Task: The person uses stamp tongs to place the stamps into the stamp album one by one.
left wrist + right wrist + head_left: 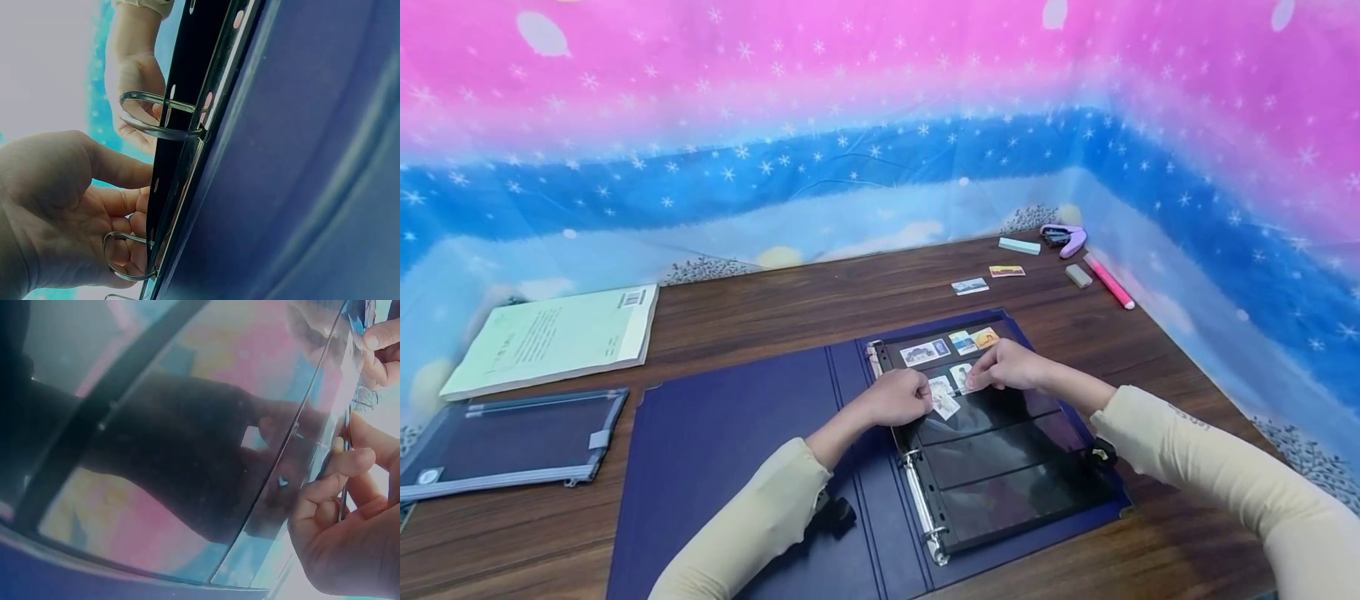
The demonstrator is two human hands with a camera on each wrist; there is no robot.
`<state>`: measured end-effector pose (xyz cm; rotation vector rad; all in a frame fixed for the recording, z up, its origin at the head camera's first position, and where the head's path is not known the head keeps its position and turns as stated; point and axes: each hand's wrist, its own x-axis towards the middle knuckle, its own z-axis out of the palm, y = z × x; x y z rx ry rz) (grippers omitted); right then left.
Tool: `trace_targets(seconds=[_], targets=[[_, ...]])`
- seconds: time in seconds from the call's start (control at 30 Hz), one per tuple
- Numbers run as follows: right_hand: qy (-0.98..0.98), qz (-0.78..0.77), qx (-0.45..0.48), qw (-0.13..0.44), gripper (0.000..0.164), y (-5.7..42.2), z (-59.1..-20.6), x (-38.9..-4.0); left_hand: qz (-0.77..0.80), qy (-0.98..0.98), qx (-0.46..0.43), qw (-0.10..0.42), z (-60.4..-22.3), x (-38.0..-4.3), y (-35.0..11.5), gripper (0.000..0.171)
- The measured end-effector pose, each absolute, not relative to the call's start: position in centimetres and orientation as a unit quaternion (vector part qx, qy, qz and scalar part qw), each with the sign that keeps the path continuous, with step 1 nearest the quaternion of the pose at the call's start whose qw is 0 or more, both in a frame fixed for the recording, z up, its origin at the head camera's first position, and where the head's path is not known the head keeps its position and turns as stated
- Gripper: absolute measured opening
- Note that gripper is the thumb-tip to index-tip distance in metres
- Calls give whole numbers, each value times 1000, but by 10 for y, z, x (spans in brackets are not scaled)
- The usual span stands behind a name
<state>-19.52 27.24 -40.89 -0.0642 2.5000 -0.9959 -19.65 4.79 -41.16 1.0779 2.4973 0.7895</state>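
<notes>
While the left hand (901, 397) pinches a tilted stamp (947, 407) — askew over the black page (977, 467), just right of the fingertips — the right hand (1013, 365), finger and thumb nearly together, pinches a second stamp (959, 377) just left of it, long axis running up the page.

glare streaks the black page (1007, 446), and the wrist views look hazy.
</notes>
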Motion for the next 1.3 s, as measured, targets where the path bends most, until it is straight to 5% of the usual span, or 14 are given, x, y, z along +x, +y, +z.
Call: trace_targets(seconds=[0.57,1.3], targets=[[879,-331,-94,331,18,270,-401,-210,255,883,375,121,-410,-192,49,14],[875,-352,-80,322,23,274,-404,-213,285,868,395,100,-425,-201,50,17]])
